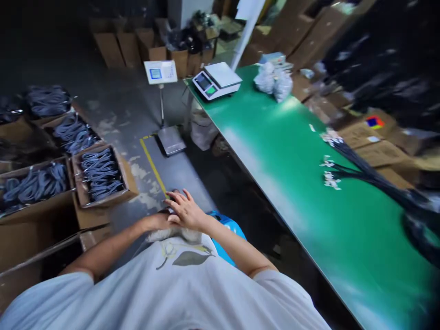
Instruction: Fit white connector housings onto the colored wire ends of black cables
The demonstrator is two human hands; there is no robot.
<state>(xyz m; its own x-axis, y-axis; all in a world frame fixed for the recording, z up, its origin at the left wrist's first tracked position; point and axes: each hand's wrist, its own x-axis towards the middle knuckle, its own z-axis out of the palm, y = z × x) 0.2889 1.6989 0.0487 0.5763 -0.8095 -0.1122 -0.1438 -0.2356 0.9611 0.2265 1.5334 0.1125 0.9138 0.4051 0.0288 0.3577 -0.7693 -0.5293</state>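
Both of my hands meet in front of my waist, above the floor. My right hand (187, 211) lies across the left one, its fingers stretched and spread, with nothing visible in them. Under it, my left hand (160, 221) shows only near the wrist, and its fingers are mostly hidden. A pale, fuzzy-looking cloth (161, 234) appears just below the hands; whether either hand touches it I cannot tell. Beside my right forearm is a bright blue item (228, 231), partly covered by the arm.
Cardboard boxes (129, 176) of bundled grey cables (101, 174) stand at left. A green table (275, 160) runs along the right, bearing a weighing scale (220, 80), plastic bags (273, 80) and black cables (371, 176) with white connectors. A platform scale (172, 140) stands on the floor ahead.
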